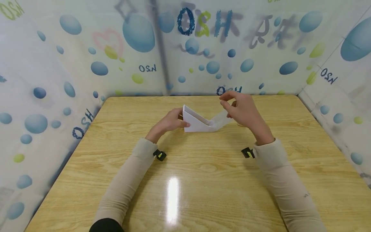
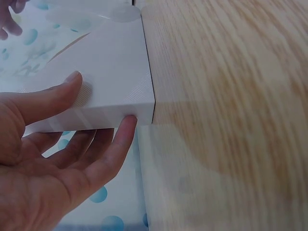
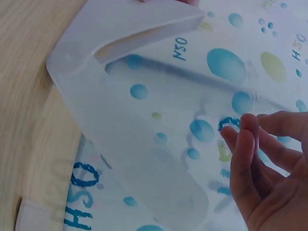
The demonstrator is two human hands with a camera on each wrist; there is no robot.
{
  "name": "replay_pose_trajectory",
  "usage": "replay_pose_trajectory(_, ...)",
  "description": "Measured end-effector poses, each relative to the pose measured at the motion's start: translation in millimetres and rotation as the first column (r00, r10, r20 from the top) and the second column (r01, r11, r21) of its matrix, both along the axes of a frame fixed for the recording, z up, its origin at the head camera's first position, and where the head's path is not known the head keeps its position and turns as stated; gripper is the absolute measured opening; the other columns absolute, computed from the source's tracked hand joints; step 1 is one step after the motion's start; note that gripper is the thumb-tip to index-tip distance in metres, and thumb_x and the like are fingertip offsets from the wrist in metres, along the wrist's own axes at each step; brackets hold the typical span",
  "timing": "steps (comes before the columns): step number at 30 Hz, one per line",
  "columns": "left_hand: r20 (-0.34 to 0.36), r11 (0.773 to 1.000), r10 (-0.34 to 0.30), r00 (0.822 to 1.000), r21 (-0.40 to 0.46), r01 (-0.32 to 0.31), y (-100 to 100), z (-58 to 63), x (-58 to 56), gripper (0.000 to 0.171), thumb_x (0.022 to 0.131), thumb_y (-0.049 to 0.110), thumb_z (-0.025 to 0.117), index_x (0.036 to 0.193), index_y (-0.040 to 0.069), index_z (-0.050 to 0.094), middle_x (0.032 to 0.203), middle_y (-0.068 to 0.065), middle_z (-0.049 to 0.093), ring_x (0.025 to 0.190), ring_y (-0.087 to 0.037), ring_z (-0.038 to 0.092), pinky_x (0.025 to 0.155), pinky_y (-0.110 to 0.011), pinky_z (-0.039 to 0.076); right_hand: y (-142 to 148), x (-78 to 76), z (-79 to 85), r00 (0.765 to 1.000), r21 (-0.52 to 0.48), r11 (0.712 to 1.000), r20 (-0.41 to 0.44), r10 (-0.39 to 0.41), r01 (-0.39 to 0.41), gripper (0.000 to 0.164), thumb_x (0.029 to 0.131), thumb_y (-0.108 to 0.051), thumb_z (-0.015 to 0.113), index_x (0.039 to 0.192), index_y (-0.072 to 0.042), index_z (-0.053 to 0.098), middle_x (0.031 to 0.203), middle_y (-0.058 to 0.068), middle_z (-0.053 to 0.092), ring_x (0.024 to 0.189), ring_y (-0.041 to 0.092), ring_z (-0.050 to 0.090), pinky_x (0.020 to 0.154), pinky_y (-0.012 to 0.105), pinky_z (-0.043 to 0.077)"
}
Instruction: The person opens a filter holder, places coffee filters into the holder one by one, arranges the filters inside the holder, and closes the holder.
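In the head view a white wedge-shaped box [image 1: 197,122] with an open slanted top stands far back on the wooden table [image 1: 208,180]. My left hand [image 1: 171,120] grips its tall end. In the left wrist view the thumb [image 2: 67,91] presses one side face and a fingertip [image 2: 127,122] touches the narrow end face. From the box's low end rises a translucent plastic flap [image 3: 134,149] with a rounded tip. My right hand [image 1: 242,108] hovers above that flap, fingers loosely bent. The right wrist view shows nothing between its fingertips [image 3: 248,122], which are apart from the flap.
A patterned wall sheet [image 1: 185,64] with blue and green dots closes off the table's back edge and both sides. A pale flat piece [image 3: 36,216] lies on the table by the flap, mostly cut off. Each sleeve cuff carries a small black device [image 1: 160,155].
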State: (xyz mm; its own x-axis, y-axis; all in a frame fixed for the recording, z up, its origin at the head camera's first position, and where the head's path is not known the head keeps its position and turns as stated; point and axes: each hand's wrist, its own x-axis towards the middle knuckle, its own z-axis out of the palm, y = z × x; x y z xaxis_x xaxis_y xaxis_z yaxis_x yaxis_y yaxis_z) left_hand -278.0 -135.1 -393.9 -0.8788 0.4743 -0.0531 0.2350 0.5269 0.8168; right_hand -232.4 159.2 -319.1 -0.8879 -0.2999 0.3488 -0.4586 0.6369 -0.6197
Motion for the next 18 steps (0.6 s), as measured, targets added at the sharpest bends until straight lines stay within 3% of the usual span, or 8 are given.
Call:
replay_pose_trajectory(10,-0.005,1.000,0.000,1.000,-0.004,0.000,0,-0.5,-0.2,0.046,0.093,0.005,0.072,0.137,0.002,0.058,0.129,-0.019,0.067,0.113,-0.033,0.066,0.087,-0.038,0.055,32,2.7,16.9,0.992,-0.131,0.983,0.016,-0.127,0.128,0.027,0.105,-0.029,0.060,0.123,-0.011,0.070,0.113,0.010,0.070,0.059,0.020,0.067,0.060,0.021,0.053)
replay_pose_trajectory(18,-0.003,1.000,0.009,1.000,-0.003,-0.009,0,-1.8,0.1,0.046,0.093,0.005,0.072,0.136,0.001,0.058,0.128,-0.020,0.068,0.112,-0.033,0.066,0.086,-0.036,0.055,57,-2.2,17.8,0.980,-0.227,0.953,0.019,-0.200,0.199,0.029,0.103,-0.032,0.062,0.121,-0.010,0.071,0.095,-0.018,0.065,0.054,0.007,0.064,0.061,0.019,0.054)
